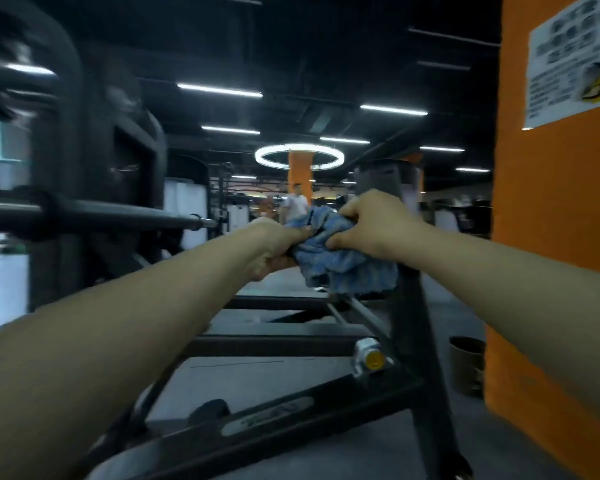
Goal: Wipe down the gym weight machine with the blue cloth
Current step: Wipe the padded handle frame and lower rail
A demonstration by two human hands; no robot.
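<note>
On the far left stands the bulk of the gym weight machine [94, 161], dark and motion-blurred, with a horizontal steel bar [125, 216] running out from it toward the middle of the view. Nothing in the picture shows whether these parts have been wiped; no streaks or damp patches can be made out (the blur would hide them anyway).

Moving toward the centre, the person's left hand [274, 247] has its fingers curled into the near edge of the blue cloth [340, 258], gripping a fold of it. The cloth is bunched into a loose wad, held up between the two hands and hanging against the upper part of a slanting black frame post [420, 334]. The right hand [368, 226] grips the cloth from the other side, fingers and thumb closed over the crumpled fabric, close beside the post.

Below the hands lie the low crossbars [278, 336] of the frame and a pin with a yellow knob [373, 358]; to the right rises an orange pillar [548, 237] bearing a printed notice [572, 60], with a dark bin [466, 365] at its foot.

As a judgement, the work looks to be in its middle: the cloth is in hand and at the frame, seemingly being regathered or refolded rather than pressed flat in a stroke. The post, crossbars and bar probably all remain to be covered, though that cannot be confirmed.
</note>
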